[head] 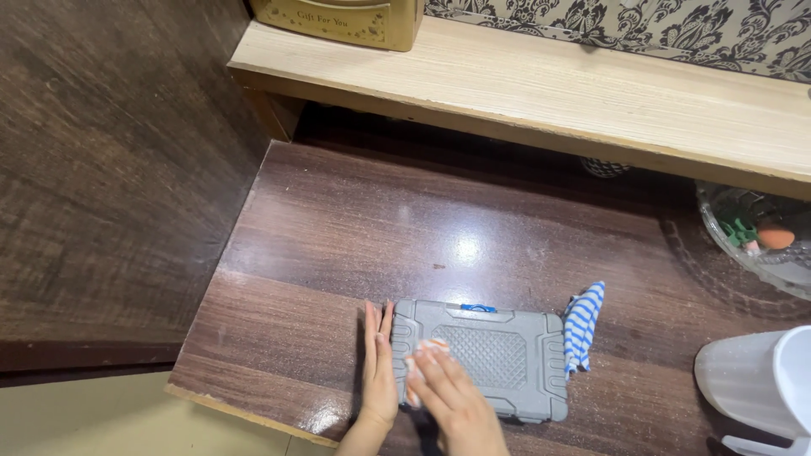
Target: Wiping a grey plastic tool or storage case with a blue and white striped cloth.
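A grey plastic case (498, 355) with a ribbed lid and a blue latch lies flat on the dark wooden tabletop (405, 228). My left hand (378, 371) rests flat against the case's left edge, fingers straight and together. My right hand (452, 393) lies on the lid's left part and presses an orange and white cloth (425, 353) onto it. A blue and white striped cloth (581, 325) lies against the case's right end.
A light wooden shelf (591, 93) runs along the back with a gold box (355, 21) on it. A clear bowl (748, 232) with small items sits at the right; a white plastic jug (764, 380) stands at the bottom right. A dark wooden wall panel (110, 169) closes the left side.
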